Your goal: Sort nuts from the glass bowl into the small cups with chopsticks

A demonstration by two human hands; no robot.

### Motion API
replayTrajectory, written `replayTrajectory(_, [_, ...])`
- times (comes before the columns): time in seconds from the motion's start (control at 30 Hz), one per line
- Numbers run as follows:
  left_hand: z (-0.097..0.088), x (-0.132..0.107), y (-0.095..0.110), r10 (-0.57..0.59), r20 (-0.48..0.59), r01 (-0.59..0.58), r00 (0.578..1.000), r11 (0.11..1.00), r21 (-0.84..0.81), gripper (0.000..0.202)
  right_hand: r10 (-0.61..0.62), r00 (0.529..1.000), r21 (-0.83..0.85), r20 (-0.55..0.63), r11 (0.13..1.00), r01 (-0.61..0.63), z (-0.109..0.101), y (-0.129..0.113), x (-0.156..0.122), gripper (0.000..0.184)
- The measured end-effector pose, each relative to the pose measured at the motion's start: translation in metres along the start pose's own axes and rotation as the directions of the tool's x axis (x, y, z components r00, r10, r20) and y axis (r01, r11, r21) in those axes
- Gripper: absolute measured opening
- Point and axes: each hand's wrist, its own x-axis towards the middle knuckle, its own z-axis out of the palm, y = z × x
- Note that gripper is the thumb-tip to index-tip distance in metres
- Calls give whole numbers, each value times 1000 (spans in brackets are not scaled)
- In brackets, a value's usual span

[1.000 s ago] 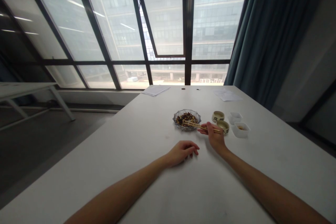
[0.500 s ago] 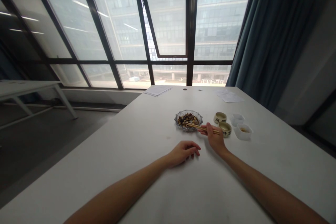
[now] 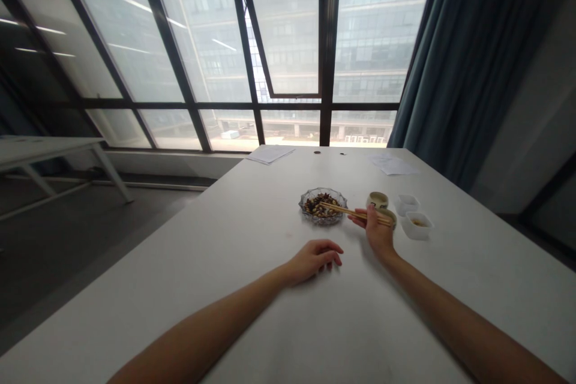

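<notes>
My right hand (image 3: 378, 235) is closed around a pair of wooden chopsticks (image 3: 340, 209). Their tips reach over the clear glass bowl (image 3: 305, 213), which contains a mix of small dark and pale brown pieces (image 3: 318, 203). Whether the tips pinch a piece is too small to tell. On the white table (image 3: 234, 228), nearer to me than the bowl, my left hand (image 3: 314, 261) rests with loosely bent, separated fingers and nothing in it. Beside my right hand stand two small ceramic cups, the far one (image 3: 377, 198) and the near one (image 3: 391, 215), partly covered by that hand.
Two translucent plastic tubs stand right of the cups; the near tub (image 3: 417, 231) has something brown inside, behind it is the other tub (image 3: 407, 205). Paper sheets (image 3: 270, 154) lie far left, more paper (image 3: 392, 165) far right. Beyond are windows and a blue curtain (image 3: 427, 96).
My right hand and the chopsticks have shifted a little to the right, and the tips have risen slightly in the bowl. The hand now covers more of the near cup. My left hand stays put.
</notes>
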Motion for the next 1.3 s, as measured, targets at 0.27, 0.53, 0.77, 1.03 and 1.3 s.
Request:
replayTrajectory(0.27, [-2,1,-2,-7,7,7,1000,1000,4,41,-26,994,-82,107,996,35,8,-6,3,58])
replayTrajectory(0.53, [-1,0,-1,-14,11,14,1000,1000,5,39,14,992,-150,127,989,6,18,-1,7,56])
replayTrajectory(0.77, [-2,0,-2,-8,28,8,1000,1000,9,39,11,993,-142,119,990,6,14,9,8,57])
replayTrajectory(1.03, [-2,0,-1,-8,30,7,1000,1000,16,40,13,995,-131,96,991,-1,18,17,10,50])
replayTrajectory(1.3, [-3,-1,0,-4,51,4,999,1000,13,41,40,999,-102,28,994,-37,13,22,13,60])
